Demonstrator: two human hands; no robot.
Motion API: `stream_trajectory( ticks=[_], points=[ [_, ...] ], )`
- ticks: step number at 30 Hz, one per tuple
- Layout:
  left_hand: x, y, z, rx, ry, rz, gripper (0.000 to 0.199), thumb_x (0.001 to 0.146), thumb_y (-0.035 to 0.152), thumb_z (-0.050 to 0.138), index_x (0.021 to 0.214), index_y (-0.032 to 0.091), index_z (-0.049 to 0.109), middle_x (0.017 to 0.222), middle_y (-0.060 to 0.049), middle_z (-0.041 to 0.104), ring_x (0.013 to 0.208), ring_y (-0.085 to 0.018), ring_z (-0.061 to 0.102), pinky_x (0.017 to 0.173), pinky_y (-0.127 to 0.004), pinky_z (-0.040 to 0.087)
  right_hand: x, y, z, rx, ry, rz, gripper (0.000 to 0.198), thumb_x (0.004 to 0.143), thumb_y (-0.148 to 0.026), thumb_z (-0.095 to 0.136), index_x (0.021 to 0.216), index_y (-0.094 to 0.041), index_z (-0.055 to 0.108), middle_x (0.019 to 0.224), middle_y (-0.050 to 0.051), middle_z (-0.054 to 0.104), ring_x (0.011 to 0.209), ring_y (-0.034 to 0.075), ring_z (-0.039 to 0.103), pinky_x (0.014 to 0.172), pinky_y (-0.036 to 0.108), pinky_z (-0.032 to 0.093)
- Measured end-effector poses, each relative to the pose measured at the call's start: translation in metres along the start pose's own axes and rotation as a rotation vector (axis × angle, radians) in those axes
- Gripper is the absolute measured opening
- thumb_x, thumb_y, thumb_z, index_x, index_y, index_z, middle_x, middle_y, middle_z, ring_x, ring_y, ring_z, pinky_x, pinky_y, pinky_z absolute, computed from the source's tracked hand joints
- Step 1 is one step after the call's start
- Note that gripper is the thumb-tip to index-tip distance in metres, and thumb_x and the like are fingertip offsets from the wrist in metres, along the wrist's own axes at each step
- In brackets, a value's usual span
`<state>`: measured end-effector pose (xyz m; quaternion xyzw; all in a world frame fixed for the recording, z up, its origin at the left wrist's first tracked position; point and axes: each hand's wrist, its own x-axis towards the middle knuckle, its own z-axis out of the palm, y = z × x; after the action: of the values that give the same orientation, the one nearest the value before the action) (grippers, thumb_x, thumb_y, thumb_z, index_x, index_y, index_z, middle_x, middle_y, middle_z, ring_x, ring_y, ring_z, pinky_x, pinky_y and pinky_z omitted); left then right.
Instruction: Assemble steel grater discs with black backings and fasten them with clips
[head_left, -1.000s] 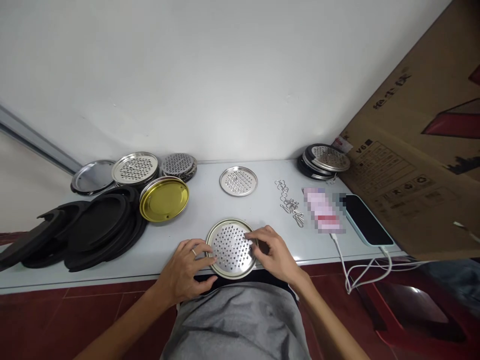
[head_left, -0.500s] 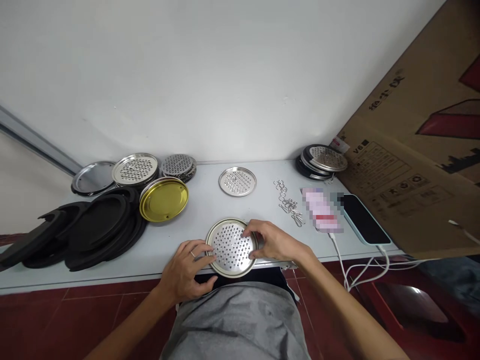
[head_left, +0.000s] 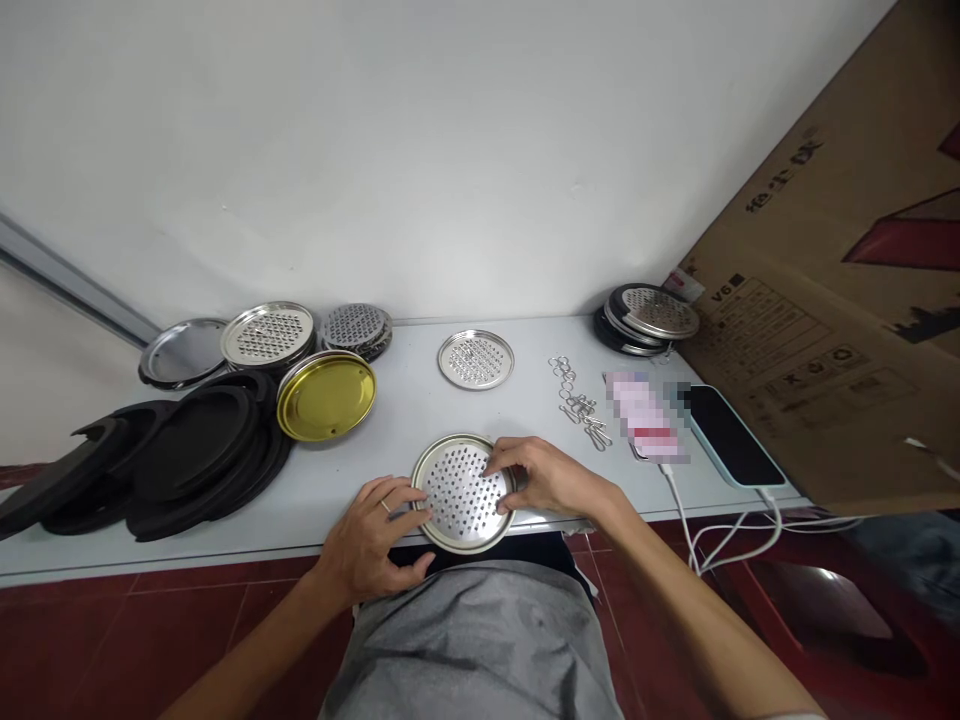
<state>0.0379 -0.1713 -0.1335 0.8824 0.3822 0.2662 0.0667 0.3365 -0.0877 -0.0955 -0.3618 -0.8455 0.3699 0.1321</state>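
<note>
A round metal grater plate (head_left: 457,500) with rows of raised holes lies at the table's front edge, slightly overhanging it. Around it runs a pale rim. My left hand (head_left: 379,535), with a ring on one finger, holds the left side; its fingertips rest on the rim and the thumb sits lower, by the front edge. From the right, my right hand (head_left: 547,478) grips the plate, its fingertips on the perforated face and its thumb near the right rim. Farther back, another round grater plate (head_left: 475,360) lies flat on the table.
Left are black round holders (head_left: 199,445), a gold-coloured lid (head_left: 328,398) and stacked grater plates (head_left: 268,335). Small metal rings and clips (head_left: 581,405), two phones (head_left: 736,437) with white cables, and assembled graters (head_left: 649,318) are right. A cardboard box (head_left: 817,300) stands beside them.
The view has shifted very slightly. Both hands stay on the grater plate in nearly the same pose, and the plate has not visibly moved.
</note>
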Motion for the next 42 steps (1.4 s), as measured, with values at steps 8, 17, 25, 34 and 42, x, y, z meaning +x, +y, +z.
stream_trajectory(
  ticks=[8, 17, 25, 34, 42],
  points=[
    [0.001, 0.000, 0.000, 0.000, 0.006, 0.010, 0.037, 0.071, 0.028, 0.077, 0.107, 0.020, 0.070, 0.112, -0.010, 0.071, 0.109, -0.031, 0.063, 0.097, -0.051, 0.051, 0.007, -0.008, -0.003, -0.171, -0.087, 0.043, 0.041, 0.068, -0.020, 0.092, 0.103, -0.021, 0.071, 0.096, 0.001, 0.069, 0.079, 0.017, 0.063, 0.066, 0.025, 0.042],
    [0.002, 0.002, 0.000, 0.001, 0.013, -0.017, 0.036, 0.070, 0.027, 0.076, 0.106, 0.021, 0.071, 0.111, -0.009, 0.072, 0.108, -0.030, 0.064, 0.098, -0.051, 0.050, 0.007, -0.001, -0.003, -0.184, -0.109, -0.037, 0.039, 0.070, -0.019, 0.091, 0.102, -0.021, 0.070, 0.097, 0.001, 0.068, 0.079, 0.016, 0.062, 0.067, 0.025, 0.042],
    [0.001, 0.002, 0.001, 0.000, 0.029, -0.012, 0.036, 0.071, 0.027, 0.076, 0.106, 0.022, 0.070, 0.112, -0.009, 0.073, 0.108, -0.030, 0.066, 0.099, -0.052, 0.048, 0.006, -0.002, -0.007, -0.101, -0.124, 0.001, 0.044, 0.069, -0.010, 0.086, 0.109, -0.019, 0.071, 0.096, 0.002, 0.069, 0.082, 0.017, 0.062, 0.070, 0.026, 0.046],
    [0.001, 0.001, 0.000, -0.018, 0.033, -0.018, 0.034, 0.071, 0.027, 0.076, 0.104, 0.022, 0.071, 0.111, -0.009, 0.072, 0.108, -0.030, 0.066, 0.099, -0.052, 0.049, 0.010, -0.003, -0.005, -0.149, -0.173, -0.010, 0.043, 0.066, -0.012, 0.087, 0.105, -0.019, 0.070, 0.096, 0.002, 0.067, 0.081, 0.017, 0.061, 0.070, 0.025, 0.044],
    [0.001, 0.003, 0.000, -0.029, 0.036, -0.029, 0.035, 0.070, 0.026, 0.077, 0.104, 0.023, 0.071, 0.110, -0.009, 0.072, 0.107, -0.030, 0.065, 0.098, -0.050, 0.050, 0.014, -0.009, -0.005, -0.186, -0.210, 0.055, 0.041, 0.063, -0.013, 0.085, 0.100, -0.021, 0.068, 0.095, 0.000, 0.069, 0.078, 0.016, 0.060, 0.066, 0.025, 0.040]
  ],
)
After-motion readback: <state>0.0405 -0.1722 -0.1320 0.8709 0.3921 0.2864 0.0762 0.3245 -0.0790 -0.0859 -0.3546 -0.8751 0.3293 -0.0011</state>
